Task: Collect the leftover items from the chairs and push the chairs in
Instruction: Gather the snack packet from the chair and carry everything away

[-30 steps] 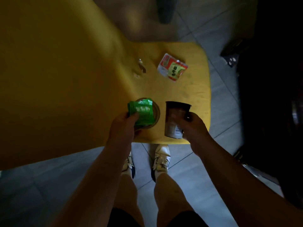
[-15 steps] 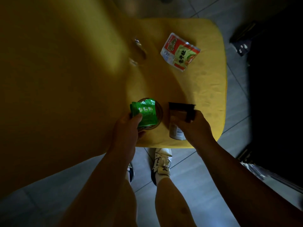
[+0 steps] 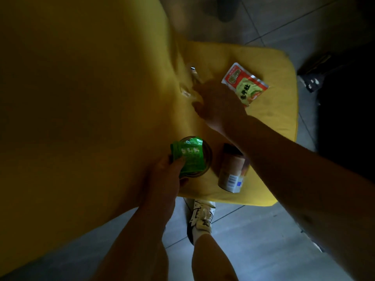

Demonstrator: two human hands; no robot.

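Observation:
A yellow chair [image 3: 269, 122] fills the view, its backrest at the left. My left hand [image 3: 162, 179] grips a green snack packet [image 3: 189, 155] held over a round lid or cup [image 3: 205, 159] near the seat's front edge. Beside it a brown paper cup [image 3: 231, 169] stands on the seat, with nothing holding it. My right hand [image 3: 217, 104] reaches across the seat to small clear wrapper scraps [image 3: 194, 78] by the backrest, fingers spread. A red and green snack pouch [image 3: 245, 84] lies flat just right of that hand.
Grey floor tiles [image 3: 253, 250] lie below the seat, with my shoe [image 3: 200, 218] under its front edge. Dark furniture [image 3: 349, 118] stands close at the right. Another dark object [image 3: 225, 9] is on the floor beyond the chair.
My right hand let go of the brown cup and moved forward to the wrapper scraps by the backrest. The left hand still holds the green packet.

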